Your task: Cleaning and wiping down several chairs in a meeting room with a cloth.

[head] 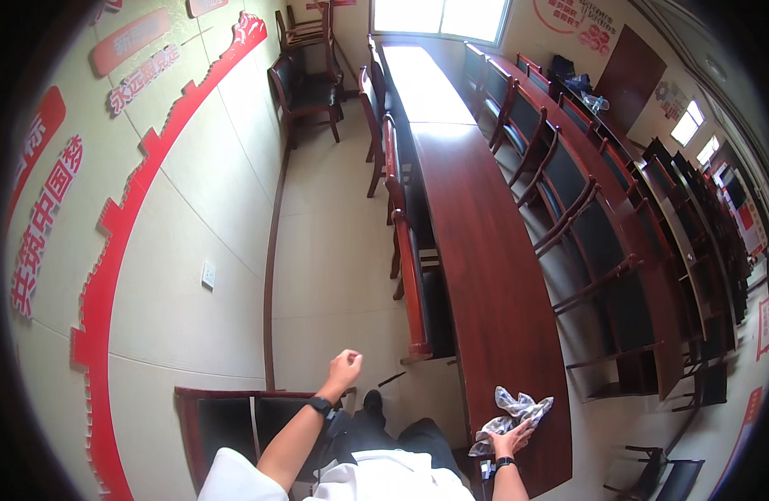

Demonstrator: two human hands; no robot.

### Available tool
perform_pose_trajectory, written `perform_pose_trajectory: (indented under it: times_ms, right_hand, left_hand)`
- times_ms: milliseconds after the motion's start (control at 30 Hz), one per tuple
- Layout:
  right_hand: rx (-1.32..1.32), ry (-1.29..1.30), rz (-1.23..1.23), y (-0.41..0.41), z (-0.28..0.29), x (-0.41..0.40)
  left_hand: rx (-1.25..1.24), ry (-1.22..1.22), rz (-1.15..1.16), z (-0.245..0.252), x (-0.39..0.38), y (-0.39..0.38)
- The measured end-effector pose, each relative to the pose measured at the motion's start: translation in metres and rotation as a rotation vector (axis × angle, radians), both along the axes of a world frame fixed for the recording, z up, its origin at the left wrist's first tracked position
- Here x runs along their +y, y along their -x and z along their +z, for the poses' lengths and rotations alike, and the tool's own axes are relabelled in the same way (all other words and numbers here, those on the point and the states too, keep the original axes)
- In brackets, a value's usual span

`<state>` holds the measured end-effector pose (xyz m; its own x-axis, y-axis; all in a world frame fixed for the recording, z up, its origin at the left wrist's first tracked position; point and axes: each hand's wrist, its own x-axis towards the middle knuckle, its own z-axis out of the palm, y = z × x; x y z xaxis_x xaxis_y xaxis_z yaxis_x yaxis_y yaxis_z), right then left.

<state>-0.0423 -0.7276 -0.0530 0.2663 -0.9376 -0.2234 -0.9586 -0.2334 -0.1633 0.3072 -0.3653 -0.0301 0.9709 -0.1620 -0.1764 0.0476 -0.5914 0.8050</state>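
My right hand (511,437) holds a crumpled, patterned grey-and-white cloth (516,407) on the near end of a long reddish-brown wooden table (491,250). Part of the cloth spreads out beyond my fingers. My left hand (345,371) hangs in the air over the floor, left of the table, its fingers curled in with nothing visible in them. Close by that hand, a thin dark strip-like object (392,379) lies on the pale tiles.
Wooden chairs with black padding (415,288) line the table's left side. Beside my left arm is another dark chair (224,419). More chairs (585,200) and table rows stand to the right. The left wall (190,213) carries red relief decoration, lettering and a socket.
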Motion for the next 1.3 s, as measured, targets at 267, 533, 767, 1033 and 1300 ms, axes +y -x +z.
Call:
perform_pose_trajectory:
  times_ms: [267, 533, 767, 1033, 1300]
  right_hand:
    - [0.31, -0.152, -0.252, -0.019, 0.011, -0.015]
    - [0.181, -0.188, -0.256, -0.006, -0.017, -0.022]
    - [0.159, -0.054, -0.118, -0.002, -0.024, -0.016]
    - [0.002, -0.25, -0.201, -0.031, 0.034, -0.027]
    - [0.128, -0.166, -0.263, -0.026, 0.007, -0.022]
  left_hand:
    - [0.281, 0.083, 0.111, 0.043, -0.157, -0.076]
    - [0.335, -0.068, 0.237, 0.041, -0.224, -0.111]
    - [0.418, 0.069, 0.316, -0.026, -0.189, -0.142]
    - [0.656, 0.202, 0.293, -0.002, -0.208, -0.139]
    - [0.724, 0.188, 0.379, 0.029, -0.178, -0.194]
